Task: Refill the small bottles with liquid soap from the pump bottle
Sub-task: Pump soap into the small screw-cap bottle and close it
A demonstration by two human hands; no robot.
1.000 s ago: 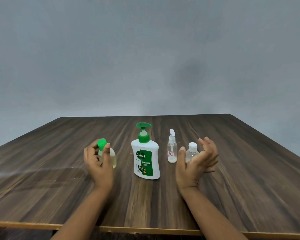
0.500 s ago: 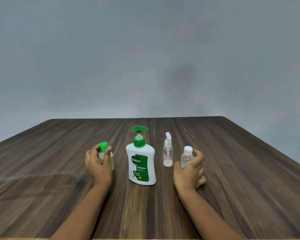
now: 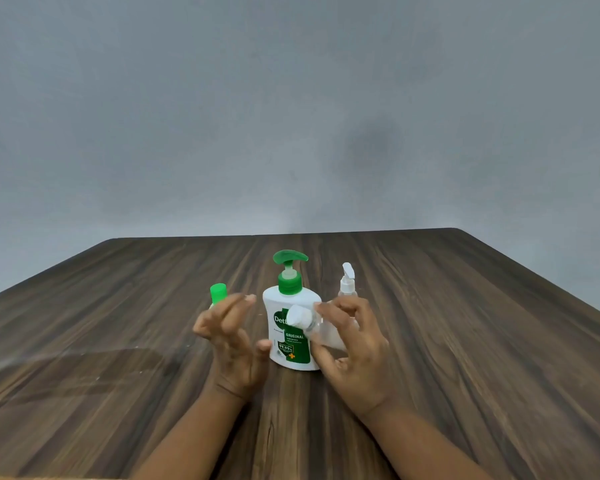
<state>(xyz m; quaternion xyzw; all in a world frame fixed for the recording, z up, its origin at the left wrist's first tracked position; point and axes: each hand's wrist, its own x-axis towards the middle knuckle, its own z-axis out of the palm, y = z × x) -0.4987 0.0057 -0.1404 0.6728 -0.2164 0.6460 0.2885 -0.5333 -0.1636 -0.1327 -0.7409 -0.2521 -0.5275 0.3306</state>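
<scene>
Wooden table [image 3: 465,323], right fingers [image 3: 337,311] gripping tilted white-capped bottle [image 3: 298,315], left fingers [image 3: 237,306] loosely spread

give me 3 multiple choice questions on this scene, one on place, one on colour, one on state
1. Where is the spray bottle?
A) left of the pump bottle
B) right of it
C) in front of it

2. What colour is the pump head?
A) green
B) white
C) blue

3. The white-capped bottle is:
A) standing upright
B) lying flat
C) held tilted in the right hand

Answers: B, it stands just right of the pump bottle; A, the pump head is green; C, the right hand grips it, cap leaning left.
</scene>
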